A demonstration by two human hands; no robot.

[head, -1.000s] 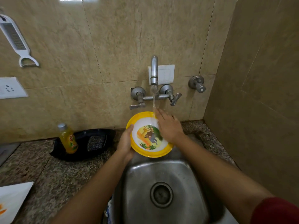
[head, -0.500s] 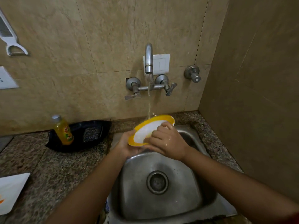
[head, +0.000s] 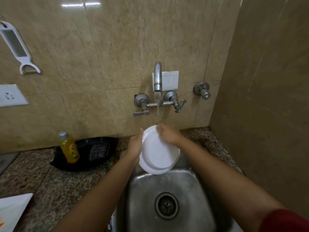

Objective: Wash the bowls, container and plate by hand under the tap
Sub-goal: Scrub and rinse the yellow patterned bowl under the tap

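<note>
Right now my biggest worry is the bowl [head: 158, 152] slipping: it is wet, its white underside faces me, and only my left hand [head: 135, 145] truly holds it, fingers clasped on its left rim. If that grip loosens while I rub, the bowl would drop into the sink [head: 189, 190] below and could crack or bounce out. Water from the tap [head: 158, 77] strikes near the top edge of the tilted bowl, so I judge it may also sheet off the curved back and splash onto the surface [head: 50, 178] to the left, where a black tray [head: 93, 153] and a yellow bottle [head: 69, 148] stand near the back edge.

My right hand [head: 168, 135] lies on the bowl's upper right part, just under the stream; it is blurred, so I cannot tell whether its fingers pinch the rim or only press flat against it. The bowl sits between both hands, held over the sink's back edge, tipped up toward me, with water running off its lower rim into the basin.
</note>
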